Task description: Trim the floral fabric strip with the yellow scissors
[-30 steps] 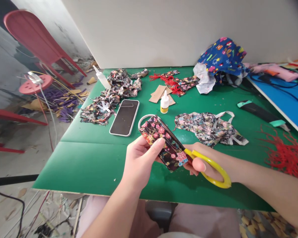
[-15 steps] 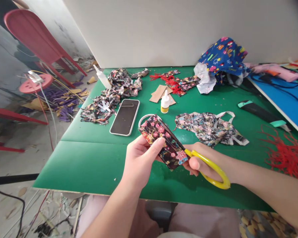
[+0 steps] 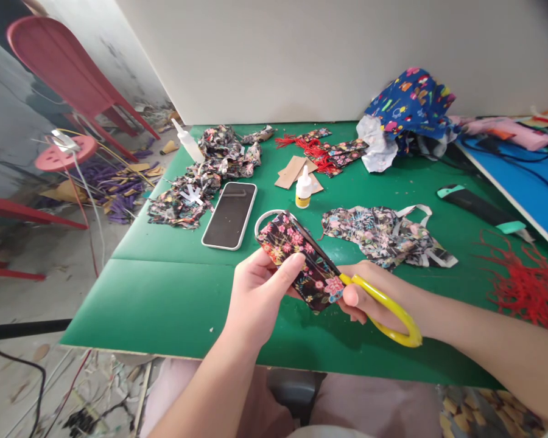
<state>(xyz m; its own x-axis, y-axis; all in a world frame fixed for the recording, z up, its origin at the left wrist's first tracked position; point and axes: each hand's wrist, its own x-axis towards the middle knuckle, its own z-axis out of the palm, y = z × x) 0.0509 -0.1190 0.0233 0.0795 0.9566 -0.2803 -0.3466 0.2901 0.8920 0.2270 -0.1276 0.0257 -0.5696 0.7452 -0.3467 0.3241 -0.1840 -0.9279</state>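
Holds flat floral piece in left hand, with thumb on printed face and fingers bent beneath — tilted, above front part of tabletop. Grips yellow-handled scissors in right hand, with fingers closed around handle and black blades along long edge of piece — cannot tell opening of blades. Beyond hands, on tabletop: dark phone at left, small white bottle upright just in front of cardboard pieces, crumpled floral cloth, red threads at far right.
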